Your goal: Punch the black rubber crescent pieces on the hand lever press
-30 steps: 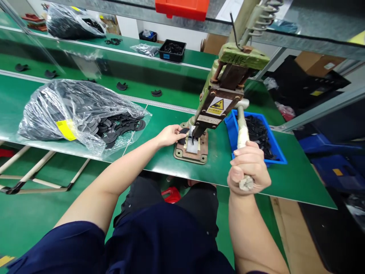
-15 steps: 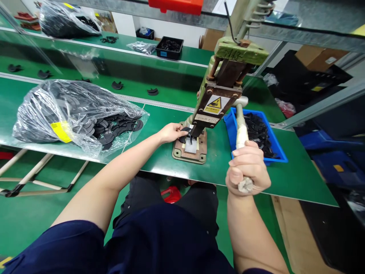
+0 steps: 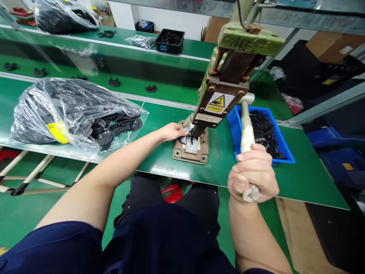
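A green hand press point(image 3: 219, 102) stands on the bench, its ram lowered close to the base plate point(image 3: 204, 156). My left hand point(image 3: 173, 132) pinches a dark curved plastic piece point(image 3: 186, 130) at the base, beside the ram's lower end. Part of that piece is hidden by my fingers and the ram. My right hand point(image 3: 253, 173) is wrapped around the taped lever point(image 3: 246, 129) of the press, in front of a blue bin point(image 3: 288, 154) of small black parts point(image 3: 265, 133).
On the left lies a clear plastic bag point(image 3: 57, 110) of dark curved pieces, spilling from its mouth. Several such pieces sit along the strip behind, one of them a curved piece point(image 3: 151, 88). A black bin point(image 3: 170, 47) stands on the far bench. A metal shelf edge point(image 3: 310, 21) runs overhead.
The view has shifted slightly. The curved piece at my left fingers has tilted and now shows a lighter grey face. My right hand still grips the lever.
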Demonstrator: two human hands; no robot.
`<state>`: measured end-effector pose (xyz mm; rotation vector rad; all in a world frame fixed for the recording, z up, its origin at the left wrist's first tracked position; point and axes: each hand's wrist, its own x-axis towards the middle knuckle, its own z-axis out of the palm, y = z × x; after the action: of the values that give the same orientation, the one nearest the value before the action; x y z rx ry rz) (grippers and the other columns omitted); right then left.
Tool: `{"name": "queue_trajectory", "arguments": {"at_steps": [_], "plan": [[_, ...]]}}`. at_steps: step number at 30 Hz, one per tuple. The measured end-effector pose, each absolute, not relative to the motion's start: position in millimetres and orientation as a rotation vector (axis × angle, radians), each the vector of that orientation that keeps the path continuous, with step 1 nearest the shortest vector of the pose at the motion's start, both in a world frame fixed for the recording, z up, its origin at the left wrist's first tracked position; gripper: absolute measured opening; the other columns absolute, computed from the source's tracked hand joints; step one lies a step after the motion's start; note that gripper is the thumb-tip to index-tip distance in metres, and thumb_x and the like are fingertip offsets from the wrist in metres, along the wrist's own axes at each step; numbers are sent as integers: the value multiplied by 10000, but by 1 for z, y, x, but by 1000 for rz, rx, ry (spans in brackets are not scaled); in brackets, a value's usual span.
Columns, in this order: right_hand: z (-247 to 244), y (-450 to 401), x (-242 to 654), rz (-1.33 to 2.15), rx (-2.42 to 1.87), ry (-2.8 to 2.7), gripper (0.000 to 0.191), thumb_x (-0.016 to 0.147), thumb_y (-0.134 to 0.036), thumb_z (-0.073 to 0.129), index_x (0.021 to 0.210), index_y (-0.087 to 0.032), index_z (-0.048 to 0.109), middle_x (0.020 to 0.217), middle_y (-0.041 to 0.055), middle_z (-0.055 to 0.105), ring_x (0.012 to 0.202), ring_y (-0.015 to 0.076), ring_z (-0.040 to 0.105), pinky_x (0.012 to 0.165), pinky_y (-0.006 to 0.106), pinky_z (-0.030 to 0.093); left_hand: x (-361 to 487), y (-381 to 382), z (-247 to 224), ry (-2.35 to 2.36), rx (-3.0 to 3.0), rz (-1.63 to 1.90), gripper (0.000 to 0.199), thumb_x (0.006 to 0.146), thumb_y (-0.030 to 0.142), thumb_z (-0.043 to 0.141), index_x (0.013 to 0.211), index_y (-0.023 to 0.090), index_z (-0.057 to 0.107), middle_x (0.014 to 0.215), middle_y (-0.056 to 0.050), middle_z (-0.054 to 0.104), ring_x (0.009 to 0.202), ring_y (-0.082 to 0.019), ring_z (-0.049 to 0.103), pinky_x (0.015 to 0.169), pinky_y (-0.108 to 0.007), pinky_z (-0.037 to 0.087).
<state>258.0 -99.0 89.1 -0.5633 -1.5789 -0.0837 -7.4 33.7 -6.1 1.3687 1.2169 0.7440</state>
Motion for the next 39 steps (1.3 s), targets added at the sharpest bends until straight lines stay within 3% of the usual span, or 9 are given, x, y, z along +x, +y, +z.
{"name": "queue_trajectory", "arguments": {"at_steps": [9,13,15,17,20,26,29,34,39], "plan": [[89,-101,258,-67,-539,-1604,313,915,-366,669,654,-249,540,620,-56,617,731,157,689,982,544,592,2,20,14,1300,1212,692,571,757,446,921,584,206,434,504,48,458,449,-57,318,492,-265,186],[129,-89,251,-45,-459,-1532,262,922,-437,701,766,-252,599,674,-48,633,741,152,696,930,507,616,7,13,15,1309,1140,688,560,785,460,905,615,216,430,465,58,435,412,-54,285,474,-266,163],[163,-76,251,-1,-368,-1502,253,890,-468,759,1020,-261,695,846,-21,699,837,160,723,931,471,621,7,9,15,1293,1147,712,567,787,513,892,631,222,431,455,63,423,409,-59,285,469,-265,152],[191,-63,253,67,-337,-1495,438,897,-455,763,1283,-275,662,1194,18,708,1088,174,731,1069,458,580,4,0,17,1263,1158,763,570,769,577,885,651,222,454,468,62,436,422,-65,305,470,-260,159],[195,-51,260,134,-455,-1445,502,942,-403,705,1407,-272,571,1459,50,573,1401,207,607,1186,424,486,-6,-24,28,1182,1182,862,566,740,640,876,696,213,507,518,60,466,463,-73,346,487,-248,201],[72,-82,236,470,-793,-1639,323,887,-272,776,1194,-232,684,1065,45,739,942,151,740,872,320,629,-26,-91,67,1031,1231,948,529,799,625,829,734,219,497,583,62,473,511,-87,395,515,-247,266],[27,-110,209,656,-855,-1732,334,891,-321,769,1213,-268,695,1089,51,774,939,191,764,826,359,653,-24,-112,78,1010,1255,937,504,814,607,816,733,223,500,585,56,474,519,-97,415,516,-253,288],[11,-131,189,721,-899,-1682,142,955,-380,674,1053,-279,695,998,20,753,921,192,737,854,387,630,-14,-128,77,957,1247,943,521,787,610,835,709,220,499,642,27,514,572,-110,460,536,-256,340],[7,-140,188,710,-947,-1666,164,976,-395,633,1069,-263,658,966,38,735,848,193,719,812,388,627,-9,-129,77,901,1113,811,576,763,663,851,733,218,488,565,65,441,460,-65,335,454,-233,201]]}}
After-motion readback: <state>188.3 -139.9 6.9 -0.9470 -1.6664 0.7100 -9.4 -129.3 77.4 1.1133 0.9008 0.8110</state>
